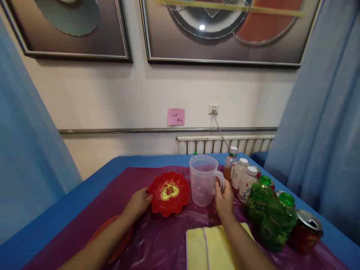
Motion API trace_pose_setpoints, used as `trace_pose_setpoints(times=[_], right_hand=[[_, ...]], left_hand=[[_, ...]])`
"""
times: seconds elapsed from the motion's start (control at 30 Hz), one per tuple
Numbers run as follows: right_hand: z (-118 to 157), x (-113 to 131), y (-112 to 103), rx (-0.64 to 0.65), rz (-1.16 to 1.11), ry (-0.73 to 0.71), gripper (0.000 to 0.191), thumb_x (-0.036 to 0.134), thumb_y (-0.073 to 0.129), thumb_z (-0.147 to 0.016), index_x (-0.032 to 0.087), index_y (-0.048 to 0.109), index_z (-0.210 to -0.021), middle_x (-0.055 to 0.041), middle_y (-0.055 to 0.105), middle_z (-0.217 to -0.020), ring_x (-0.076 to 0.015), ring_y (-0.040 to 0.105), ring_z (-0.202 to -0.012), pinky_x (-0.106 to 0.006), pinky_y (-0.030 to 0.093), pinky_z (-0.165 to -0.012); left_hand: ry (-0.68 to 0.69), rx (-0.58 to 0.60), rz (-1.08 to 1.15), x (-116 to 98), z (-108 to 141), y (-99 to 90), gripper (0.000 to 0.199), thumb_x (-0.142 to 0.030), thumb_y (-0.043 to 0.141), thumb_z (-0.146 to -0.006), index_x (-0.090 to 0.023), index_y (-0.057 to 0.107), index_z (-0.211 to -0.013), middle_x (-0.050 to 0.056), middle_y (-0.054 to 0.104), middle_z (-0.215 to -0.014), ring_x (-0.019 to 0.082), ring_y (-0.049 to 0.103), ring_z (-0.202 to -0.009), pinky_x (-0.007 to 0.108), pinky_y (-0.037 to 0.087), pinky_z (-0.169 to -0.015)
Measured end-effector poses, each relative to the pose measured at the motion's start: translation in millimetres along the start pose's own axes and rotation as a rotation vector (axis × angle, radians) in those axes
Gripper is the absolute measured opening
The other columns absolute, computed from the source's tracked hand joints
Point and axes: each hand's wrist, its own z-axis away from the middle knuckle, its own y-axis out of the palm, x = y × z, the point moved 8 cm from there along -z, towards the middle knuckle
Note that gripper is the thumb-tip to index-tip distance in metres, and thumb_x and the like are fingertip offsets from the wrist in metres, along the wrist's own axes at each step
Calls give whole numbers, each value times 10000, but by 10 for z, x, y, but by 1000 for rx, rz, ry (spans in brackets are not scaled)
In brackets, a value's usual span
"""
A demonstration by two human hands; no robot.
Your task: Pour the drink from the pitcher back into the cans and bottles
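My left hand (140, 202) pinches the left rim of a red scalloped plate (169, 193) that has a yellow printed design in its middle. To the right of the plate stands a clear plastic measuring jug (203, 183), upright, with nothing visible inside. My right hand (224, 197) is closed on the jug's handle, the fingers partly hidden behind it. Beneath my left forearm lies an orange-red round dish (123, 243), mostly covered by the arm. A folded yellow cloth (210, 245) rests under my right forearm.
Along the right side stand a bottle with brown liquid (230, 165), white-capped clear bottles (247, 183), green bottles (278, 225) and a drink can (306, 232). Purple plastic sheeting (160, 240) covers the blue table (36, 234). Behind are a radiator (197, 146) and a plugged cord (221, 132).
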Motion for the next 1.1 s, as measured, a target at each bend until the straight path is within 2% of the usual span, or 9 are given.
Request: trace_pose_setpoints(times=[0.13,0.27,0.4,0.53,0.7,0.8,0.93,1.1], right_hand=[[6,-12,-1,-5,13,-10,434,553,520,-895,178,626,-1087,-112,685,-1014,-251,605,-923,-367,460,-812],[22,-21,2,7,-9,-15,450,561,554,-877,175,625,-1097,-112,689,-1021,-245,611,-910,-355,469,-795],[46,-41,2,15,-65,1,475,567,569,-869,175,609,-1135,-96,693,-1019,-233,625,-884,-349,483,-783],[76,-38,10,29,-97,12,455,564,492,-921,166,619,-1101,-71,685,-900,-223,640,-788,-343,496,-725],[80,62,18,16,-101,-25,436,568,460,-942,178,648,-989,-44,651,-795,-201,620,-711,-313,497,-659],[76,124,23,9,-105,-55,413,550,465,-948,186,659,-981,-28,626,-763,-191,600,-686,-302,494,-636],[76,143,47,27,-123,-70,383,514,463,-965,187,656,-1019,-25,622,-783,-175,589,-655,-292,489,-615],[65,147,71,44,-130,-86,338,476,454,-985,199,643,-1018,-13,601,-787,-164,585,-654,-281,485,-620]], left_hand=[[30,-31,-39,3,39,-160,258,-282,498,-856,-173,649,-1035,104,756,-985,249,709,-903,274,470,-711],[16,-19,-34,6,54,-269,261,-280,491,-848,-179,642,-1035,90,758,-966,225,724,-867,248,486,-678],[4,15,-10,-61,3,-484,221,-277,487,-821,-178,640,-946,37,731,-739,189,698,-644,228,462,-550],[4,32,-8,-256,-151,-902,203,-304,502,-787,-170,641,-850,-15,619,-553,154,594,-493,214,395,-452],[17,21,-39,-727,-381,-1483,242,-305,509,-773,-149,653,-888,-46,520,-479,113,453,-395,209,334,-388],[52,18,-78,-1111,-486,-1713,248,-296,514,-785,-129,666,-889,-43,504,-487,101,429,-393,211,342,-398],[111,10,-154,-1634,-609,-1846,279,-288,558,-775,-124,696,-952,-29,542,-533,93,430,-403,219,351,-423],[196,28,-258,-2208,-700,-1788,308,-259,604,-755,-126,716,-1009,22,633,-616,106,482,-447,232,401,-467]])
